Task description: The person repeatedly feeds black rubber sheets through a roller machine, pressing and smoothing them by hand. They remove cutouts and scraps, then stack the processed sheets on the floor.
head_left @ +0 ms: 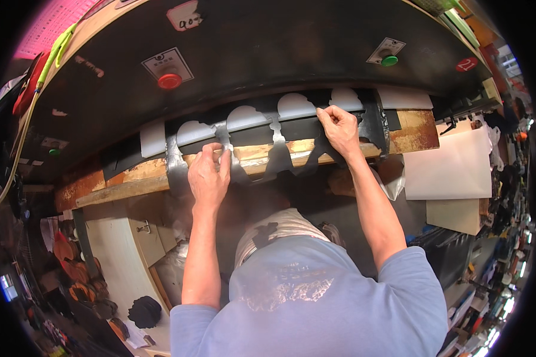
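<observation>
A thin, glossy black sheet with rounded cut-outs [175,156] lies along the machine's work ledge, its narrow strips hanging over the front edge. Several pale rounded shapes [296,106] show in a row in its openings. My left hand [209,175] is closed at one of the strips left of centre, fingertips pinched on it. Farther right and a little higher, my right hand [340,130] pinches the sheet beside a pale shape; its fingertips partly cover the spot they grip.
The black machine front [280,47] overhangs the ledge, carrying a red button [170,81] and a green button [389,60]. A worn wooden board [125,193] edges the ledge. White sheets [449,172] lie at right. A pale cabinet [116,238] stands at lower left.
</observation>
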`<state>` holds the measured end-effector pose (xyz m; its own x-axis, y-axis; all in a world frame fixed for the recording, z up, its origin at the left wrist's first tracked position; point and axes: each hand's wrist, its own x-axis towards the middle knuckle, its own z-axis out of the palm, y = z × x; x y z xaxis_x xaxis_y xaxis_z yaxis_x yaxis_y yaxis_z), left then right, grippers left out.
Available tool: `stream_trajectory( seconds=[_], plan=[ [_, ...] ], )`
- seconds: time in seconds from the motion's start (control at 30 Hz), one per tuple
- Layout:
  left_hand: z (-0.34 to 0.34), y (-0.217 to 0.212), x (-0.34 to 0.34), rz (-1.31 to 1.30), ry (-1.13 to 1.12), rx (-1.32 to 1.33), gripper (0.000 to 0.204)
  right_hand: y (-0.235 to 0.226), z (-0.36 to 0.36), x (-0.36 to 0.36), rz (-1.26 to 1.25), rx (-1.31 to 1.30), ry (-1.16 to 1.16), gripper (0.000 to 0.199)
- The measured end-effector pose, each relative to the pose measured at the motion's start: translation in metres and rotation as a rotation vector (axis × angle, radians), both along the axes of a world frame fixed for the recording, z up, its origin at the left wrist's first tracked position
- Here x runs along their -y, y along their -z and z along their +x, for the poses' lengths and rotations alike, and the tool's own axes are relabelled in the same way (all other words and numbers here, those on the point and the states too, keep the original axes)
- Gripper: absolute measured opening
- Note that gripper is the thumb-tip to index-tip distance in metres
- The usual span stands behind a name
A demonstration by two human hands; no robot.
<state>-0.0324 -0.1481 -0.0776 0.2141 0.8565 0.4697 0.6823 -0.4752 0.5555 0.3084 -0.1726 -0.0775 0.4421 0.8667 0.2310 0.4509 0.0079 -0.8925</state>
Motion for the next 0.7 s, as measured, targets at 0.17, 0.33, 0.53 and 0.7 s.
stream_trajectory(
  seconds=[0.17, 0.33, 0.53, 0.7],
  plan=[
    [0.0, 0.003, 0.002, -0.055, -0.024, 0.006, 0.024, -0.006, 0.001, 0.005, -0.001, -0.137, 0.041, 0.029],
    [0.003, 0.002, 0.003, -0.066, -0.028, 0.017, 0.023, -0.017, -0.015, -0.007, 0.117, -0.159, 0.078, 0.023],
    [-0.014, -0.035, -0.011, -0.629, 0.03, 0.084, 0.018, -0.033, -0.112, -0.094, 0.25, 0.172, -0.378, 0.043],
    [-0.029, -0.039, -0.106, -0.111, -0.117, 0.158, 0.039, -0.031, -0.186, -0.163, -0.002, 0.549, -0.496, 0.092]
  ],
)
